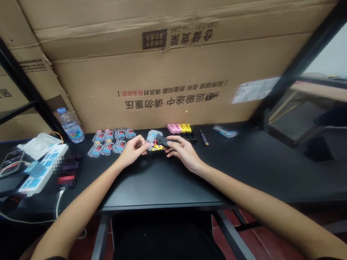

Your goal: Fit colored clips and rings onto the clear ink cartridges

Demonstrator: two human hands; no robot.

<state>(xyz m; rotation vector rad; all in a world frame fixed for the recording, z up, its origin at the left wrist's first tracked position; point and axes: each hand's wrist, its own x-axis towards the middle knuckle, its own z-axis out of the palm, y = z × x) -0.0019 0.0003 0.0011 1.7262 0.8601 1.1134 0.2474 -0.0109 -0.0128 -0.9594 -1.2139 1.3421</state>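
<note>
Packet [152, 136], clear plastic, at the middle of the black table [167, 185], clamped between the fingertips of your left hand [137, 148]. Your right hand [184, 152] pinches a black piece [161, 140] right beside it, fingers closed on its near side. Small yellow and red parts [157, 147] show just below both; whether they touch, cannot tell. Bagged items [107, 147] sit in two rows left of your hands. Beyond your right hand: pink clips [174, 128], yellow clips [186, 128], black clips [189, 136], then a screwdriver [204, 138] and another bagged item [225, 132].
</note>
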